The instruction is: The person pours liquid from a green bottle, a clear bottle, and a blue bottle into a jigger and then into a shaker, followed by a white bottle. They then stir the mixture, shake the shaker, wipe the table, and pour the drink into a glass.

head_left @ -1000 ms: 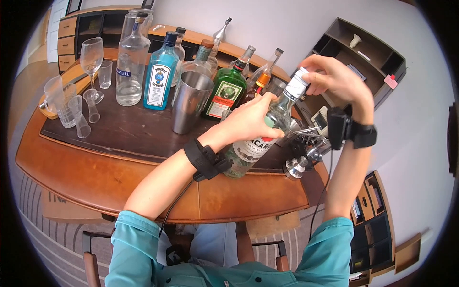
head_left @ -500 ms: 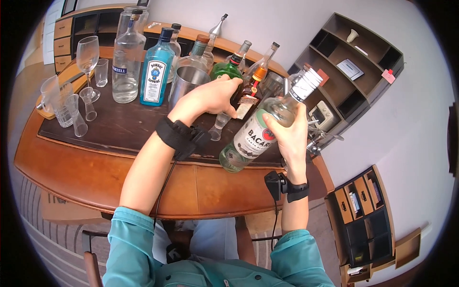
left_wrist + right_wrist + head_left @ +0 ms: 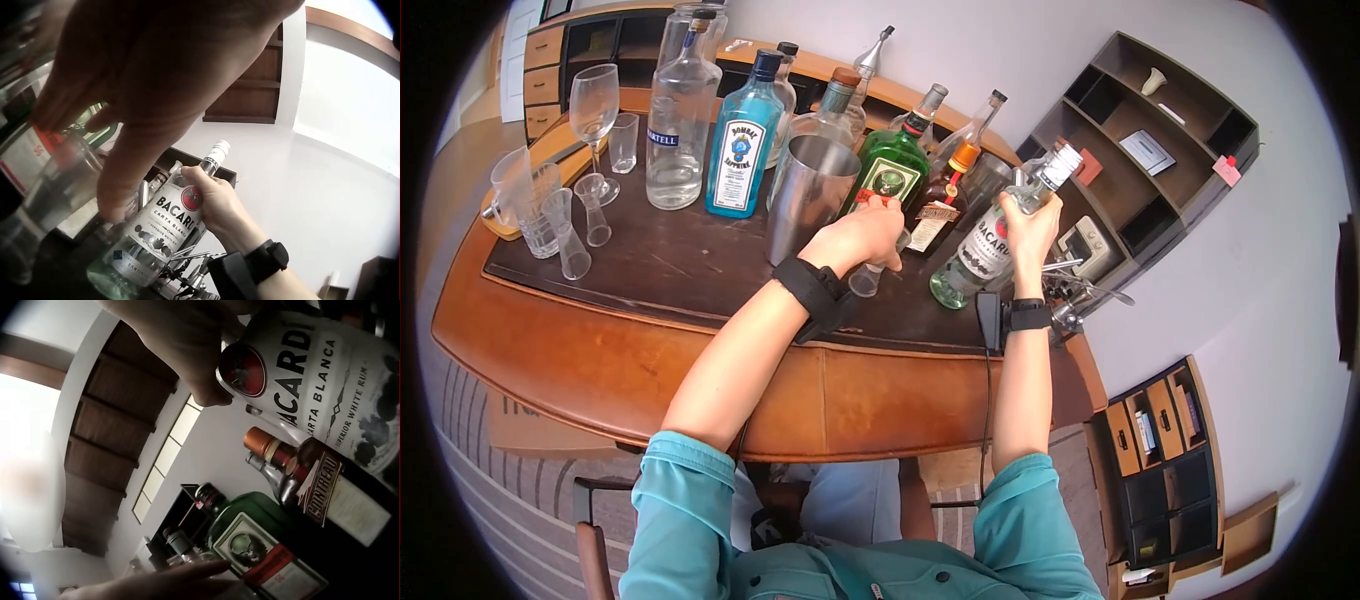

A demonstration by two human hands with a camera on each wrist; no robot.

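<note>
Head view: 2 items handled.

Rum btl. [image 3: 982,248] was gripped nr. neck by R hand [image 3: 1030,232], fingers clamped; L hand [image 3: 855,240] was curled round sm. glass [image 3: 863,281], firmness unclear. Step judged: paired handling; steady control, clearance from orange-capped btl. [image 3: 937,212] judged needed. Open room was noted twd. desk's near edge [image 3: 900,372].

Head pic bright, edges warped; 2 wrist pics dimmer w/ glare, blur.
</note>
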